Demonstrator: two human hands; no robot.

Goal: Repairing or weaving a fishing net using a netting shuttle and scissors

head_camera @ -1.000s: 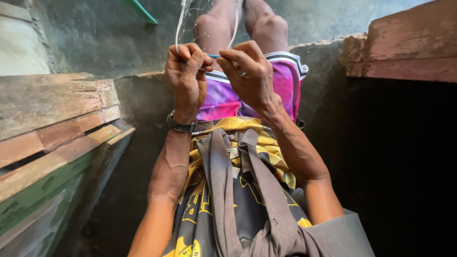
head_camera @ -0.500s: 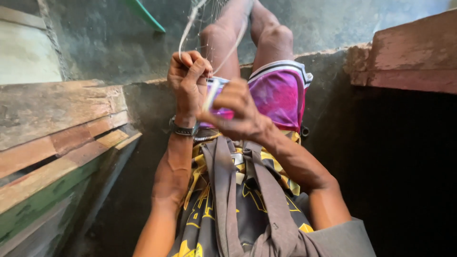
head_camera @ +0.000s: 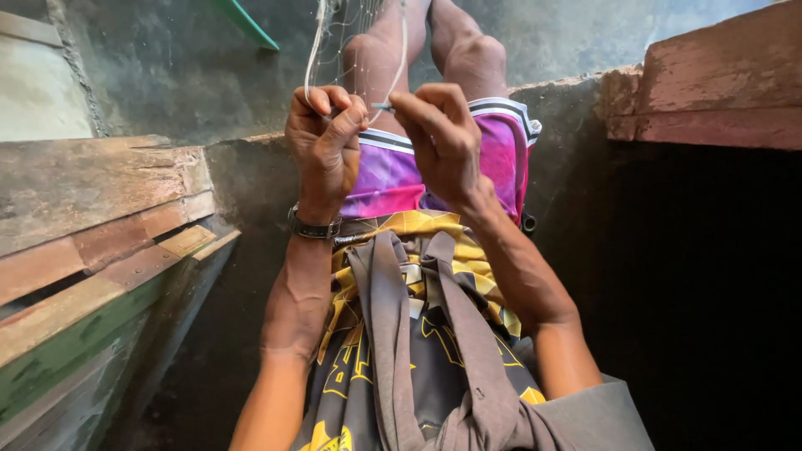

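Note:
My left hand point(head_camera: 324, 146) is closed around a thin white cord point(head_camera: 314, 50) that runs up out of the top of the view, with fine, nearly clear netting point(head_camera: 359, 33) hanging beside it. My right hand point(head_camera: 439, 138) pinches a small pale needle-like tool point(head_camera: 382, 107) between thumb and fingers, its tip meeting the left fingers. Both hands are raised over my lap, above purple-pink shorts point(head_camera: 393, 175). A dark band point(head_camera: 315, 227) circles my left wrist.
Weathered wooden planks point(head_camera: 92, 242) with green paint run along the left. A worn reddish wooden edge point(head_camera: 710, 92) sits at the upper right, with dark shadow below it. Grey cloth straps point(head_camera: 426, 334) lie over my yellow-and-black shirt. A green strip point(head_camera: 251, 25) leans at the back wall.
My right hand dropped toward my lap half a second ago and has now come back up to meet the left hand at the cord. The left hand stayed on the cord.

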